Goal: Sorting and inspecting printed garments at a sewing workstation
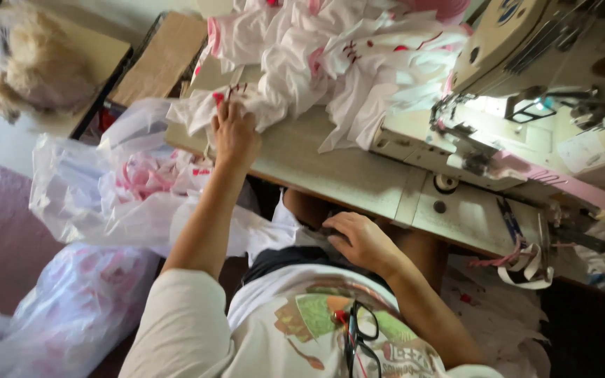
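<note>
A pale sewing machine fills the upper right, standing on a worn grey-green tabletop. Heaped against the machine's left side and spilling toward the near edge is a pile of white and pink fabric pieces, thin cloth with small red prints. Off the tabletop's left end sit clear plastic bags stuffed with more pink and white cloth, and a brown cardboard sheet lies beyond them.

The left hand reaches forward with the fingers closed on the near corner of the fabric pile, pinching a fold at the tabletop's edge. The right hand rests low by the lap under the tabletop's edge, fingers curled and loosely spread; whether it grips anything there I cannot tell.

The cloth looks light, limp and a little slippery, so it probably drapes and slides rather than keeps a shape. A pinch on a hem or corner likely lifts a single piece, while a grab into the heap would drag neighbours along.
</note>
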